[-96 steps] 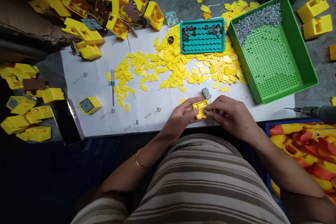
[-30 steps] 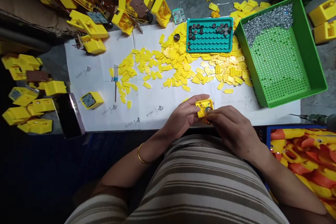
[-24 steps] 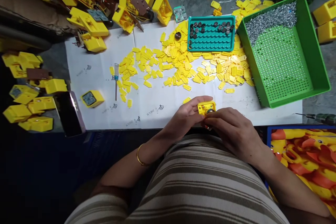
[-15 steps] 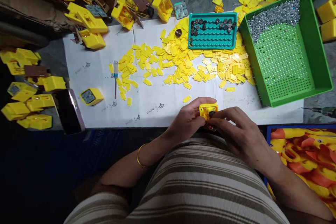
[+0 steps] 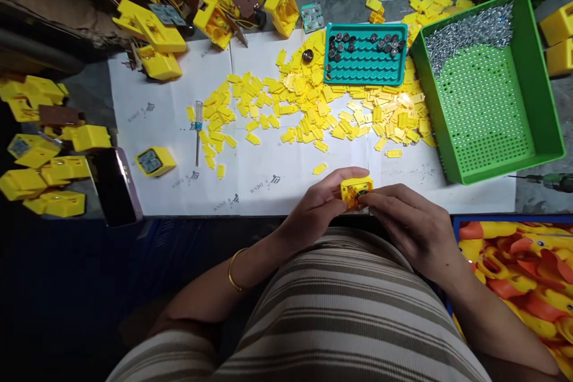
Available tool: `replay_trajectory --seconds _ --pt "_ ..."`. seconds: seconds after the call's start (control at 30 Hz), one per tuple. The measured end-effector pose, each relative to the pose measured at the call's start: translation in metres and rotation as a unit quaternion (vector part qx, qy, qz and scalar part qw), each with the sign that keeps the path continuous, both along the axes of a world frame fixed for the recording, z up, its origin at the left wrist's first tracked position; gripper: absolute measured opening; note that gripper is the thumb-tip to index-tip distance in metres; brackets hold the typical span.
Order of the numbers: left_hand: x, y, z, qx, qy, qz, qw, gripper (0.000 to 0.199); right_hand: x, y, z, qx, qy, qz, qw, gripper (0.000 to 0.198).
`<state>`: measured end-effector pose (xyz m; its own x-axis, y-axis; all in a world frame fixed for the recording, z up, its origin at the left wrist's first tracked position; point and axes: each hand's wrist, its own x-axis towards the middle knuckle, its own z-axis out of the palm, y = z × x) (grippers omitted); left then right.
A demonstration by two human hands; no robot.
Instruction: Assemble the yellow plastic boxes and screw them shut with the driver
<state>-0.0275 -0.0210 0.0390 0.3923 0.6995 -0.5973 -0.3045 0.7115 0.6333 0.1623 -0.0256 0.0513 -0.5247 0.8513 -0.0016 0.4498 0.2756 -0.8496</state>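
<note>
My left hand (image 5: 316, 203) is closed around a small yellow plastic housing (image 5: 356, 182), keeping its open side turned up at the table's front edge. Thumb and fingers grip it from the left. Inside the housing are a dark round part and a bit of red, too small to name surely. My right hand (image 5: 414, 221) reaches in from the right, its thumb and forefinger pinched together at the dark part. What lies between those fingertips is mostly hidden. Just beyond the housing lies a loose yellow plastic cover (image 5: 319, 168) on the white paper.
Yellow covers (image 5: 308, 107) are heaped across the paper. A teal tray (image 5: 364, 74) holds several button cells, beside a green basket (image 5: 544, 131) of screws. A screwdriver (image 5: 198, 125), phone (image 5: 111, 185) and yellow housings (image 5: 156, 36) lie leftward. An electric screwdriver (image 5: 555, 181) lies right.
The right fingertips have shifted slightly at the housing, and the dark round part inside it shows more plainly. The left hand keeps its grip. The whole view has moved a little.
</note>
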Motion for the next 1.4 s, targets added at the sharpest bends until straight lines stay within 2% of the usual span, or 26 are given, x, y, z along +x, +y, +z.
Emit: replay_trajectory --seconds 0.23,0.47,0.7,0.87,1.03,1.13,1.23,1.4 --pt "-0.002 0.001 0.000 0.077 0.063 -0.036 0.994 0.043 -0.005 0.003 0.002 0.017 -0.011 -0.043 0.999 0.024" --pt "-0.002 -0.001 -0.003 0.099 0.061 -0.097 0.988 0.048 -0.004 0.009 0.006 -0.004 -0.031 -0.022 0.999 0.022" --pt "0.000 -0.005 -0.012 0.120 0.067 -0.100 0.985 0.041 -0.008 0.012 0.007 0.021 -0.103 -0.010 0.994 0.009" --pt "0.002 -0.008 -0.015 0.085 0.046 -0.067 0.993 0.046 -0.012 0.014 0.007 0.053 -0.124 0.006 0.991 0.013" --pt "0.000 -0.007 -0.014 0.035 0.012 -0.031 0.999 0.046 -0.020 0.013 -0.002 0.109 -0.101 -0.034 0.988 0.013" --pt "0.000 -0.004 -0.015 0.003 -0.013 -0.008 1.000 0.049 -0.021 0.013 -0.009 0.095 -0.073 -0.030 0.992 0.014" --pt "0.000 -0.001 -0.017 -0.017 -0.037 0.018 0.999 0.049 -0.015 0.014 -0.014 0.066 -0.040 -0.011 0.997 0.026" --pt "0.000 0.002 -0.019 -0.033 -0.065 0.005 0.997 0.043 -0.006 0.019 -0.018 0.046 -0.011 -0.001 0.999 0.032"
